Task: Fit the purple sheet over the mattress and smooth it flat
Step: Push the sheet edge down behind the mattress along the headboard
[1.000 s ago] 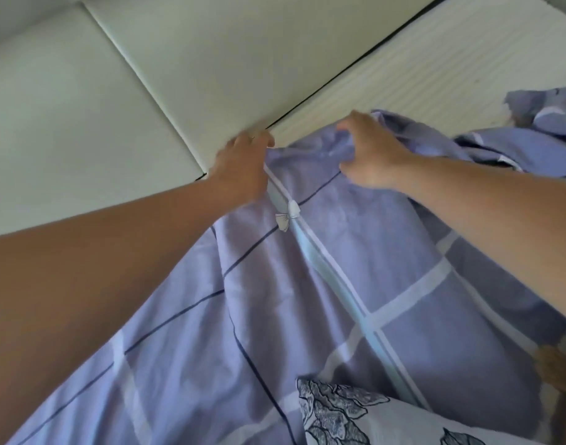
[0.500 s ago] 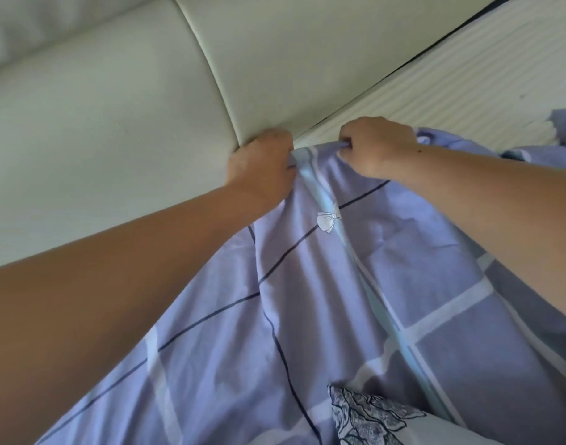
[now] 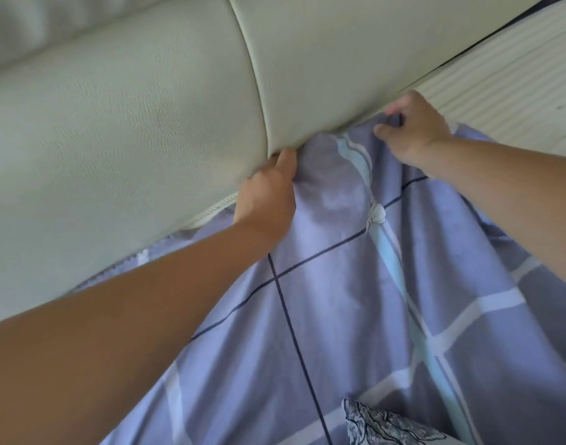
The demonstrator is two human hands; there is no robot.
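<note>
The purple sheet, checked with dark and white lines and a pale blue stripe, lies over most of the lower view. Its far edge reaches the foot of the padded headboard. My left hand presses the sheet's edge down where it meets the headboard, its fingertips hidden in the gap. My right hand pinches a fold of the sheet's edge a little to the right, beside the headboard. The bare ribbed white mattress shows at the upper right, uncovered beyond my right hand.
The cream padded headboard fills the upper left, with a vertical seam. A strip of white mattress edge shows under it to the left of my left hand. A grey-patterned cloth lies at the bottom.
My view has moved closer to the headboard. Both hands have pushed the sheet's edge further up against its base, and my hands have spread apart, the right one moving right.
</note>
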